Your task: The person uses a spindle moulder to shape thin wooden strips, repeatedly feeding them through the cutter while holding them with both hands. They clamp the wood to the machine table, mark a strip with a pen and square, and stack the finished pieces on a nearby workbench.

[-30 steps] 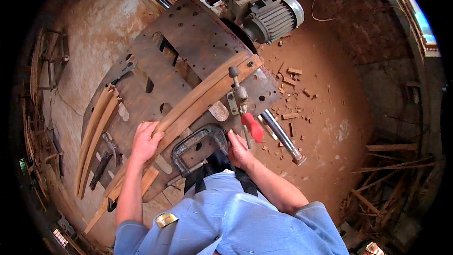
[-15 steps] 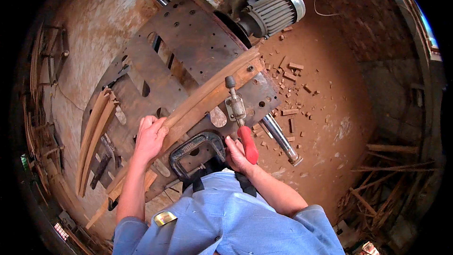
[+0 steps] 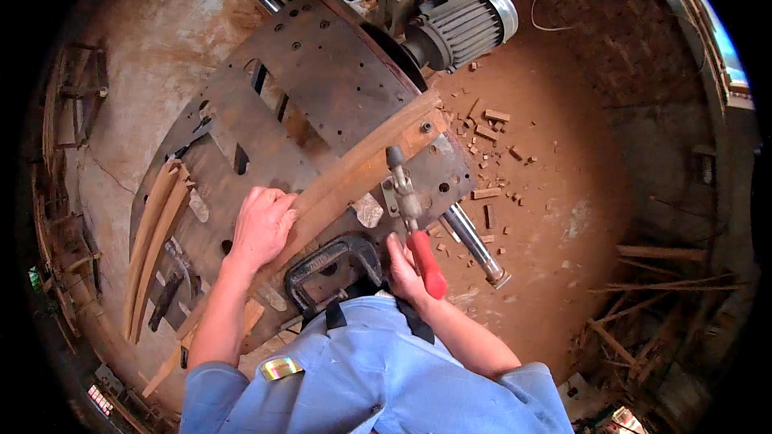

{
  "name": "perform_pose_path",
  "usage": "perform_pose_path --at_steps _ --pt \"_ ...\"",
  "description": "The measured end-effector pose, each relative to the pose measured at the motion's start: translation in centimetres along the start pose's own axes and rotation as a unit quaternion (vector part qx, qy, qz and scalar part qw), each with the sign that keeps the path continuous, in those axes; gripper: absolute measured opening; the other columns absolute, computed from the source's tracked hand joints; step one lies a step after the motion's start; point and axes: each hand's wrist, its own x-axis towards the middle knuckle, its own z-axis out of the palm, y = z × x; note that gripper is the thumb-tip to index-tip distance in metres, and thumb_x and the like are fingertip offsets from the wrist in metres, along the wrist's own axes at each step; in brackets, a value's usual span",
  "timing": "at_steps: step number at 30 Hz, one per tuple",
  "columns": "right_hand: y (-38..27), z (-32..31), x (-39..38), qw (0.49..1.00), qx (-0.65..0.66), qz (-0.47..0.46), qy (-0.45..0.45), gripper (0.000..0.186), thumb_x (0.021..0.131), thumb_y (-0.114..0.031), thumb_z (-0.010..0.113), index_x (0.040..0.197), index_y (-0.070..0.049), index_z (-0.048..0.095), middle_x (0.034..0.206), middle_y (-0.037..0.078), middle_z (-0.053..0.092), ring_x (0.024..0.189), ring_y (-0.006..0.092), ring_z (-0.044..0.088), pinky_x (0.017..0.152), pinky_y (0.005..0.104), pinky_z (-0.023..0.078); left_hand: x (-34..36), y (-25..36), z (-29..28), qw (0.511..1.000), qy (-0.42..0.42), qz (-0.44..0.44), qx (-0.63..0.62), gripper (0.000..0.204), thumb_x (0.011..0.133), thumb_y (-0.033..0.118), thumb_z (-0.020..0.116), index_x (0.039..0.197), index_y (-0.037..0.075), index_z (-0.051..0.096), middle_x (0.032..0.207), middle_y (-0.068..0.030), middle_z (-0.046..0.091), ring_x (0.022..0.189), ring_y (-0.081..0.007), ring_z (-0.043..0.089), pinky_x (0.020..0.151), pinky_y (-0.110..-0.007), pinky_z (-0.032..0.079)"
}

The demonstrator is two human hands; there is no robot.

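Observation:
My left hand (image 3: pixel 264 225) is closed on a long wooden strip (image 3: pixel 354 165) lying diagonally across the pierced steel plate (image 3: pixel 249 96). Beside my right hand (image 3: pixel 402 269), whose fingers curl out of sight near the plate's front edge, is the red handle (image 3: pixel 426 265) of a toggle clamp (image 3: pixel 408 201); what those fingers grip is unclear. A black C-clamp (image 3: pixel 322 261) sits between my hands at the near edge. To the left, curved wooden pieces (image 3: pixel 153 249) lie beside a metal tool (image 3: pixel 177 269).
A finned electric motor (image 3: pixel 466 28) stands beyond the plate. A polished steel shaft (image 3: pixel 470 241) juts out at the right. Small offcuts (image 3: pixel 486 133) litter the dusty floor, longer scrap boards (image 3: pixel 643 289) are piled at far right, and more timber (image 3: pixel 68 104) lines the left.
My left hand has shifted slightly forward along the strip. The toggle clamp's red handle now appears lower, nearer me and over my right hand. The view has shifted slightly.

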Motion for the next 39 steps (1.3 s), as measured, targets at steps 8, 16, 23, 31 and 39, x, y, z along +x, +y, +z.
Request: perform_pose_path --at_steps 8,16,23,31,39 --pt "-2.4 1.7 -2.3 0.957 -0.228 -0.085 0.157 0.036 0.098 -0.034 0.047 0.112 -0.004 0.060 0.099 0.015 0.064 0.096 0.0264 0.060 0.084 0.0410 0.048 2.0 0.3 1.0 0.996 -0.021 0.002 -0.084 0.035 0.080 0.013 0.063 0.112 -0.002 0.061 0.108 -0.0153 0.058 0.100 -0.0332 0.053 0.087 -0.042 0.045" --pt "2.9 -2.8 -1.6 0.942 -0.324 -0.047 0.077 0.048 0.091 -0.030 0.041 0.131 -0.004 0.047 0.133 0.024 0.050 0.128 0.0408 0.041 0.108 0.0450 0.031 1.6 0.3 0.4 0.993 -0.082 -0.072 -0.048 0.042 0.080 0.019 0.068 0.118 0.003 0.058 0.106 -0.0137 0.054 0.097 -0.0328 0.053 0.084 -0.045 0.044" --pt "4.6 -5.7 -1.9 0.905 -0.423 -0.028 0.045 0.056 0.098 -0.044 0.033 0.133 -0.001 0.045 0.129 0.018 0.053 0.120 0.0309 0.048 0.105 0.0392 0.035 0.3 -1.1 0.3 0.980 -0.127 -0.130 -0.085 0.048 0.077 0.018 0.071 0.121 0.006 0.057 0.103 -0.0151 0.055 0.091 -0.0351 0.056 0.083 -0.046 0.043" --pt "11.1 -10.8 -3.3 0.947 -0.314 0.072 0.007 0.048 0.102 -0.033 0.033 0.137 -0.003 0.043 0.135 0.012 0.048 0.124 0.0259 0.044 0.109 0.0362 0.032 -0.2 -1.4 1.1 0.959 -0.129 -0.180 -0.176 0.051 0.071 0.014 0.074 0.119 0.008 0.062 0.111 -0.0183 0.047 0.094 -0.0368 0.049 0.080 -0.048 0.042" --pt "4.6 -4.7 -4.6 0.964 -0.257 0.062 -0.023 0.052 0.104 -0.040 0.028 0.140 -0.003 0.038 0.137 0.011 0.045 0.123 0.0223 0.043 0.106 0.0341 0.035 0.0 -3.7 1.4 0.974 -0.128 -0.061 -0.178 0.053 0.063 0.019 0.079 0.112 0.003 0.065 0.098 -0.0133 0.051 0.086 -0.0324 0.051 0.073 -0.046 0.043"
